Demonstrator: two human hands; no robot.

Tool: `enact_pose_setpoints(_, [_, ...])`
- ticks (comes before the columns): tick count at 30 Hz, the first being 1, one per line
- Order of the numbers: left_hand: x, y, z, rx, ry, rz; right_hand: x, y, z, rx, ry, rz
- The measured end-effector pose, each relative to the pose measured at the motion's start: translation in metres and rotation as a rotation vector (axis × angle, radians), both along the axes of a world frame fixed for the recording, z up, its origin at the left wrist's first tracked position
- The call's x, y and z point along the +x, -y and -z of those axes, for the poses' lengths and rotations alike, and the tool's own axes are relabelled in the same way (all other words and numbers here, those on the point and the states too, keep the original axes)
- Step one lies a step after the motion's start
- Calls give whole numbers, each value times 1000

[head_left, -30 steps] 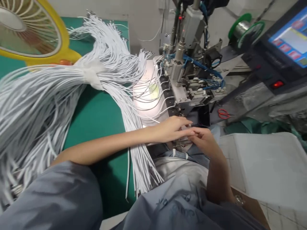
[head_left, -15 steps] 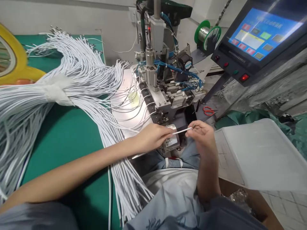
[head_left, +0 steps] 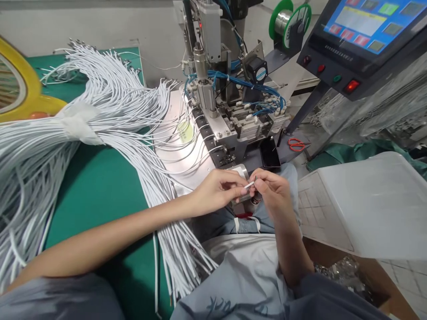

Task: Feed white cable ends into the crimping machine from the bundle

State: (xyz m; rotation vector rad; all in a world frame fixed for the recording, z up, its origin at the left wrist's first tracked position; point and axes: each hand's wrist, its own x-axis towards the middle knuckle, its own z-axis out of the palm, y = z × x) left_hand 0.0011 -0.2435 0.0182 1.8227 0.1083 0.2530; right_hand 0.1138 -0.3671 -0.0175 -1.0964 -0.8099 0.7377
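A white cable (head_left: 249, 185) runs between my two hands, its short end piece showing. My left hand (head_left: 222, 189) pinches it between thumb and fingers. At the cable's tip, my right hand (head_left: 271, 189) is closed with thumb and forefinger on the end; a small dark bit shows there. Just beyond my hands stands a bench machine (head_left: 230, 129) with metal clamps and blue air tubes. Several white cables lead into its near-left side from a big tied bundle of white cables (head_left: 130, 155) lying left of my hands.
A yellow racket-like object (head_left: 40, 104) lies on the green mat (head_left: 86, 186) at left. A control screen (head_left: 363, 26) and a green wire spool (head_left: 288, 22) stand back right. Red-handled scissors (head_left: 296, 144) lie by a black tray (head_left: 269, 153). A translucent white bin lid (head_left: 376, 204) is at right.
My right hand has moved left and closer to my left hand, so less of the cable shows between them. The view has shifted slightly.
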Motion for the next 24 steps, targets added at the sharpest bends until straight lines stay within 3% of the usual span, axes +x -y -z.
enact_pose_setpoints(10, [0,-7,12,280,146,19,6,4,4,-61,38,6])
enact_pose_setpoints(16, [0,-6,17,331,126,-11,4,0,8,-97,183,152])
enact_pose_setpoints(21, [1,-7,19,242,88,20,10,1,7,-142,127,51])
enact_pose_setpoints(24, [1,-9,20,339,82,58,15,5,6,-179,143,3])
